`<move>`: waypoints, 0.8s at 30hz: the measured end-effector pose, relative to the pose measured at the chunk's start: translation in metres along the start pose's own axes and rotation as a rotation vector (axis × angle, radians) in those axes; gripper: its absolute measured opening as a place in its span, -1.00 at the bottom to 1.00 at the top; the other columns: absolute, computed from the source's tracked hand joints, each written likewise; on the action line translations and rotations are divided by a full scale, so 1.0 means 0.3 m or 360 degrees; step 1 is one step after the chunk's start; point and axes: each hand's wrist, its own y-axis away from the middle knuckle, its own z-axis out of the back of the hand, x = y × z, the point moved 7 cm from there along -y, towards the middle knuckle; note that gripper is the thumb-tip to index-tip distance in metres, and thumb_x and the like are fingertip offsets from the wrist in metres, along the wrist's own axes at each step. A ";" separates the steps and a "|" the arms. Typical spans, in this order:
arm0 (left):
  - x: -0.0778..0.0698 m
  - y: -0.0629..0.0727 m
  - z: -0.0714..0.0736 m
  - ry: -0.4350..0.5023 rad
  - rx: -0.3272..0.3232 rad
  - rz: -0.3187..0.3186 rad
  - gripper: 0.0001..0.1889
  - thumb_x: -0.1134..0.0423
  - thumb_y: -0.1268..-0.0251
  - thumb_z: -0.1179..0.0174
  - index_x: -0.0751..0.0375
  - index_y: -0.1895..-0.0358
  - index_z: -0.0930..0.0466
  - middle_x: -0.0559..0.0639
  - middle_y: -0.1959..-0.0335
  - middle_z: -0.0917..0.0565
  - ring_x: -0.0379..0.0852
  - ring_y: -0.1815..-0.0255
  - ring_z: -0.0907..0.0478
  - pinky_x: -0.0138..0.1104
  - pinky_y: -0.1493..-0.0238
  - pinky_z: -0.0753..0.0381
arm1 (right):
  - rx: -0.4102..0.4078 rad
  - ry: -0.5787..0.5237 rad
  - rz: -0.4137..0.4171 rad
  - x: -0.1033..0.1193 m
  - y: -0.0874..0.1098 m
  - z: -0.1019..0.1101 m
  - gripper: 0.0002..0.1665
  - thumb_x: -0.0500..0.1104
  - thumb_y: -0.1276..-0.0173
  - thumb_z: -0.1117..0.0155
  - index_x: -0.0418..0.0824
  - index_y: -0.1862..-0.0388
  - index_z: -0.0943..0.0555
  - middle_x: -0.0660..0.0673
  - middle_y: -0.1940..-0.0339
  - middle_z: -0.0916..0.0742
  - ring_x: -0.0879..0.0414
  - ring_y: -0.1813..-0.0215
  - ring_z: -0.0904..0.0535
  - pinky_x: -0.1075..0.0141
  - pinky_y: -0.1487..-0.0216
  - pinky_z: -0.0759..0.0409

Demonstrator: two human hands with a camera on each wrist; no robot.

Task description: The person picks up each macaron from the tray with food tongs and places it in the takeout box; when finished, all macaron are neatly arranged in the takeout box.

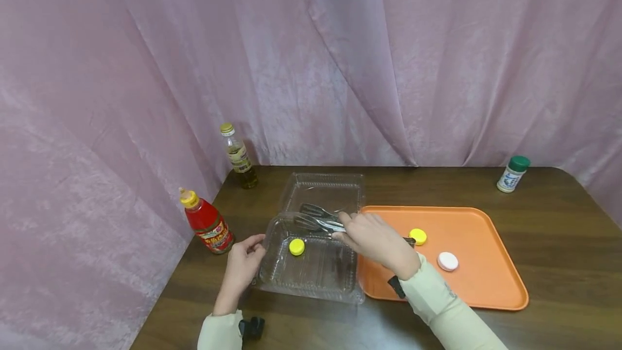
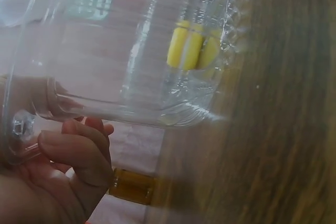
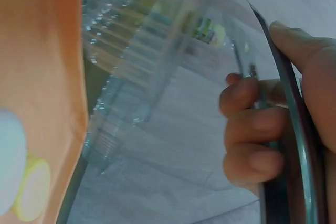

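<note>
My left hand [image 1: 243, 263] pinches the left rim of a clear plastic clamshell box [image 1: 316, 280], its lid [image 1: 330, 180] lying back behind it. Inside the box, towards the left, sits a yellow macaron-like disc [image 1: 297, 247]; the left wrist view shows a pale band round the side of this yellow disc [image 2: 185, 48]. My right hand [image 1: 376, 236] grips metal tongs [image 1: 326, 224] over the box's right rear part. The tong tips point left above the box and stand apart, nothing between them. In the right wrist view, fingers and thumb wrap the tongs [image 3: 296, 114].
An orange tray [image 1: 481, 285] at the box's right bears another yellow disc [image 1: 418, 236] and a white disc [image 1: 447, 261]. A red sauce bottle [image 1: 209, 226] and an oil bottle [image 1: 239, 158] stand at left. A green-capped shaker [image 1: 513, 174] stands back right. Pink curtain [image 1: 340, 69] hangs behind the table.
</note>
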 end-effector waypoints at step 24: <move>0.001 -0.006 0.002 -0.0032 -0.0064 -0.0042 -0.66 0.51 -0.13 -0.09 0.47 0.03 -0.71 0.00 0.55 -0.58 -0.37 0.69 -0.26 -0.43 0.59 -0.30 | 0.0008 -0.0119 -0.0130 -0.149 0.143 0.054 -0.55 0.07 -0.39 -0.34 -0.11 0.37 -0.30 0.12 0.71 -0.27 0.29 0.67 -0.12 0.40 0.67 -0.15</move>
